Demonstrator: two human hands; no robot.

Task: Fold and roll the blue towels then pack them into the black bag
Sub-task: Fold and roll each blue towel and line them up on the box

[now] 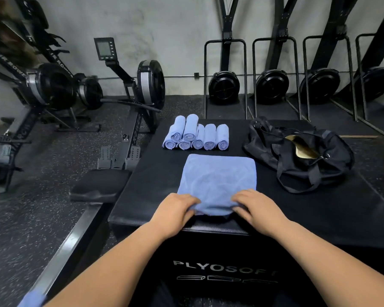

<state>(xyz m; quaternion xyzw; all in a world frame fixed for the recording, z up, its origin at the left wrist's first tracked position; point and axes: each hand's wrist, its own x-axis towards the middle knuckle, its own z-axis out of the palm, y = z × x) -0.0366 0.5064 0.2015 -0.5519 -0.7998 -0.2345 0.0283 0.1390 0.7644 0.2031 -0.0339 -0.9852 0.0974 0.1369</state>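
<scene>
A folded blue towel (217,180) lies flat on the black padded box (155,169) in front of me. My left hand (175,209) grips its near left corner and my right hand (256,207) grips its near right corner, the near edge bunched between them. Several rolled blue towels (195,135) are stacked in two layers at the far side of the box. The black bag (297,151) sits to the right, unzipped, with a gold lining showing inside.
Rowing machines (140,89) stand on the rubber floor to the left, one seat (100,185) close beside the box. Upright machines with black fan wheels (224,87) line the back wall. A bit of blue cloth (31,298) shows at bottom left.
</scene>
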